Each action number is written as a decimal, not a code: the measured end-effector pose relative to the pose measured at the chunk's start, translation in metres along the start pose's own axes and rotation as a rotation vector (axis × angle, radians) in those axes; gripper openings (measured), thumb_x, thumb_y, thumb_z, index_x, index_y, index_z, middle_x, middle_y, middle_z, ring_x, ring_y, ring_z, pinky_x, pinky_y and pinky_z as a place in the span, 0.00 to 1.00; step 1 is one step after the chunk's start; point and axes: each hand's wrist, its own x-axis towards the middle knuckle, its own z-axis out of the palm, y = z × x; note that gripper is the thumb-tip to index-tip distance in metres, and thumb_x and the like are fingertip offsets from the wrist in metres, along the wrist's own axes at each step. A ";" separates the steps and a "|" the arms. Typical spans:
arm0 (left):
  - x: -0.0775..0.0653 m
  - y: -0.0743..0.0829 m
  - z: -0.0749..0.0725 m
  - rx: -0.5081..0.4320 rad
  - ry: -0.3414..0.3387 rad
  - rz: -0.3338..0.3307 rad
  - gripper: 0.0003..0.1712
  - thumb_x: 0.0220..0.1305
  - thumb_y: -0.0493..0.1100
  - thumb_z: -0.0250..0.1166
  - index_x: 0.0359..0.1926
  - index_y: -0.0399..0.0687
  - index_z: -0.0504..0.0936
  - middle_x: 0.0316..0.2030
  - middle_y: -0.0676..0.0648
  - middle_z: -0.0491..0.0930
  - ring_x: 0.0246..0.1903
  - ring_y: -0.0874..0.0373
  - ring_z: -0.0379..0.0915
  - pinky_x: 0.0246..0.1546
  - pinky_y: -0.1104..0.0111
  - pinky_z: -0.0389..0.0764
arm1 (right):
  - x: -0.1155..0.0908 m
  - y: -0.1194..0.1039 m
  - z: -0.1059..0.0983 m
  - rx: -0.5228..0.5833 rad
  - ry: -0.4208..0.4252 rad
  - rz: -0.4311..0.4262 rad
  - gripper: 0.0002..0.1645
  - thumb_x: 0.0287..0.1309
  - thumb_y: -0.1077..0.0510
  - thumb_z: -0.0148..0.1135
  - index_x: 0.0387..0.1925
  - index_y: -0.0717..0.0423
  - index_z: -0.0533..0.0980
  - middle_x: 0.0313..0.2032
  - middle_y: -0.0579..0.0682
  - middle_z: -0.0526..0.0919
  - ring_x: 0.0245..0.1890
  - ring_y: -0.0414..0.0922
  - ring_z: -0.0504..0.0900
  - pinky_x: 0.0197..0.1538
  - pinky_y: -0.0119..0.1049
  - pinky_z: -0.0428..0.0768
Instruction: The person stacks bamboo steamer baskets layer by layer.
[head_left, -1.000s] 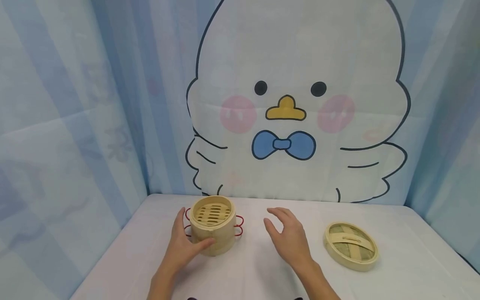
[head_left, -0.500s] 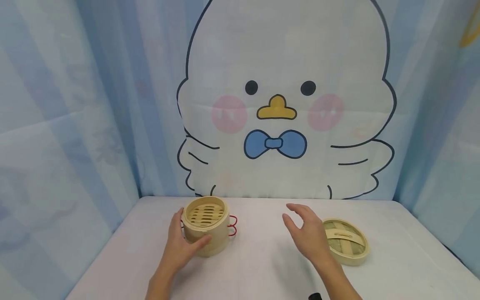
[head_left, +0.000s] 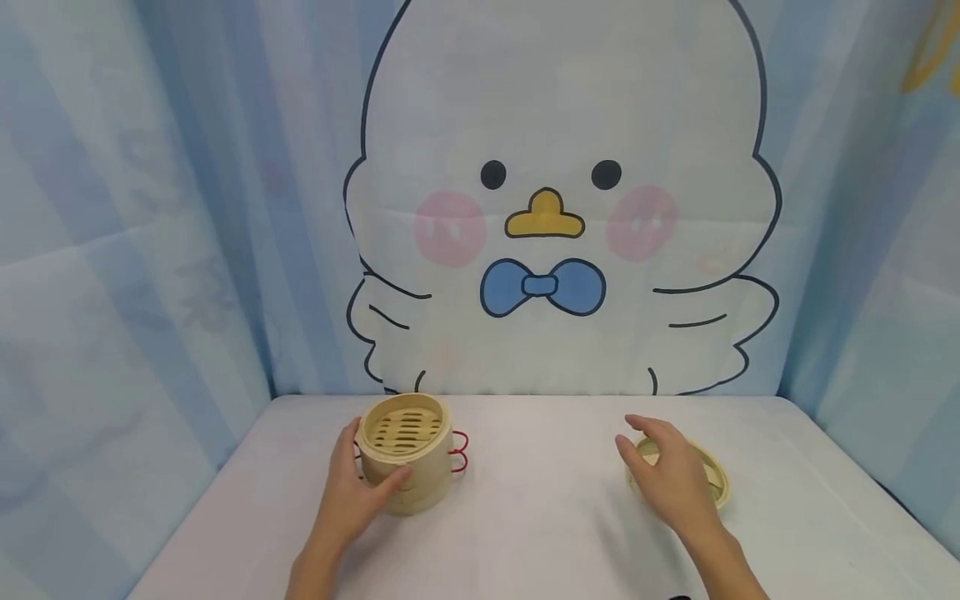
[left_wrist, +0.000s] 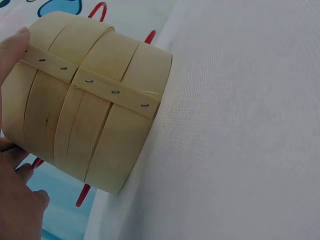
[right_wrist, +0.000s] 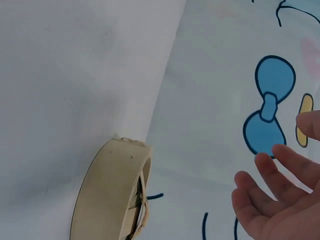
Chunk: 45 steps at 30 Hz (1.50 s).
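Observation:
A stack of two bamboo steamer baskets (head_left: 429,477) with red loop handles stands on the left of the table, its slatted inside facing up. My left hand (head_left: 349,498) holds it from the left, thumb on the front and fingers round the far side. Stapled bands on the baskets (left_wrist: 100,120) show in the left wrist view. My right hand (head_left: 671,473) hovers over the round bamboo lid (head_left: 718,485), hiding much of it. In the right wrist view the fingers are spread and loosely bent, apart from the lid (right_wrist: 102,195), and hold nothing.
White cloth covers the table (head_left: 525,517). Behind it hangs a curtain (head_left: 570,350) printed with a cartoon bird in a blue bow tie. Pale blue curtains (head_left: 135,333) close off both sides.
My right hand has moved right, from mid-table to above the lid. The head view has turned slightly right. My left hand stays at the steamer baskets.

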 end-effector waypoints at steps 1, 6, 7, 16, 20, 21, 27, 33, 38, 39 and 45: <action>0.000 0.000 0.000 0.002 -0.001 -0.005 0.62 0.57 0.58 0.76 0.78 0.39 0.47 0.75 0.34 0.50 0.73 0.37 0.48 0.68 0.36 0.55 | 0.000 0.004 -0.002 -0.009 -0.006 0.006 0.26 0.70 0.55 0.62 0.62 0.67 0.74 0.62 0.67 0.75 0.66 0.65 0.69 0.66 0.62 0.66; 0.000 -0.001 -0.001 0.024 -0.008 -0.039 0.63 0.57 0.59 0.76 0.78 0.40 0.45 0.76 0.34 0.48 0.74 0.37 0.46 0.69 0.37 0.55 | 0.001 0.018 -0.012 -0.046 -0.041 0.051 0.28 0.70 0.53 0.61 0.63 0.68 0.73 0.63 0.70 0.72 0.66 0.68 0.66 0.66 0.65 0.63; 0.000 -0.001 -0.001 0.028 -0.011 -0.047 0.64 0.57 0.59 0.75 0.79 0.40 0.45 0.77 0.34 0.47 0.74 0.37 0.45 0.69 0.38 0.55 | 0.001 0.020 -0.013 -0.049 -0.049 0.059 0.29 0.70 0.52 0.61 0.63 0.68 0.73 0.63 0.70 0.72 0.66 0.68 0.65 0.66 0.66 0.63; 0.001 0.000 0.000 0.036 -0.017 -0.057 0.64 0.58 0.60 0.75 0.79 0.39 0.44 0.77 0.34 0.46 0.75 0.36 0.43 0.69 0.38 0.53 | 0.003 0.037 -0.017 -0.079 -0.096 0.103 0.29 0.70 0.51 0.59 0.64 0.67 0.72 0.64 0.72 0.69 0.66 0.71 0.63 0.65 0.67 0.62; 0.001 0.001 0.000 0.036 -0.020 -0.061 0.65 0.58 0.61 0.74 0.79 0.38 0.43 0.77 0.33 0.45 0.75 0.36 0.41 0.70 0.38 0.51 | 0.008 0.047 -0.021 -0.139 -0.124 0.102 0.29 0.69 0.52 0.59 0.64 0.68 0.72 0.64 0.73 0.69 0.65 0.72 0.64 0.63 0.68 0.64; 0.001 0.001 -0.001 0.036 -0.022 -0.065 0.65 0.58 0.61 0.74 0.79 0.38 0.43 0.77 0.33 0.45 0.75 0.36 0.41 0.70 0.39 0.50 | 0.009 0.050 -0.022 -0.160 -0.132 0.101 0.29 0.69 0.52 0.60 0.63 0.68 0.72 0.63 0.73 0.70 0.64 0.73 0.64 0.63 0.68 0.65; 0.001 0.001 -0.001 0.035 -0.019 -0.070 0.65 0.58 0.61 0.74 0.79 0.37 0.43 0.77 0.33 0.45 0.75 0.36 0.41 0.70 0.39 0.50 | 0.020 0.063 -0.028 -0.269 -0.198 0.070 0.29 0.66 0.52 0.62 0.61 0.68 0.74 0.61 0.74 0.71 0.61 0.74 0.67 0.58 0.71 0.68; 0.001 0.001 -0.002 0.035 -0.020 -0.064 0.65 0.59 0.60 0.74 0.79 0.37 0.43 0.77 0.33 0.45 0.75 0.36 0.42 0.70 0.39 0.51 | 0.027 0.076 -0.031 -0.378 -0.287 0.024 0.28 0.65 0.49 0.64 0.58 0.66 0.77 0.58 0.73 0.74 0.56 0.75 0.72 0.49 0.71 0.73; 0.000 0.001 -0.001 0.031 -0.019 -0.066 0.65 0.58 0.61 0.74 0.79 0.37 0.43 0.77 0.33 0.45 0.75 0.36 0.42 0.70 0.39 0.51 | 0.029 0.090 -0.029 -0.414 -0.331 0.029 0.29 0.64 0.49 0.65 0.57 0.66 0.78 0.57 0.73 0.75 0.56 0.74 0.73 0.48 0.70 0.74; 0.000 0.001 -0.001 0.029 -0.018 -0.066 0.65 0.58 0.60 0.74 0.79 0.37 0.43 0.77 0.33 0.45 0.75 0.36 0.42 0.70 0.39 0.51 | 0.029 0.093 -0.029 -0.416 -0.336 0.032 0.29 0.64 0.49 0.65 0.57 0.67 0.78 0.56 0.73 0.75 0.56 0.74 0.73 0.48 0.70 0.74; 0.001 -0.001 -0.001 0.031 -0.012 -0.063 0.65 0.58 0.61 0.74 0.79 0.38 0.44 0.77 0.34 0.46 0.75 0.37 0.42 0.70 0.40 0.51 | 0.031 0.102 -0.028 -0.404 -0.361 0.036 0.29 0.62 0.48 0.69 0.54 0.68 0.79 0.55 0.74 0.76 0.56 0.74 0.73 0.49 0.69 0.75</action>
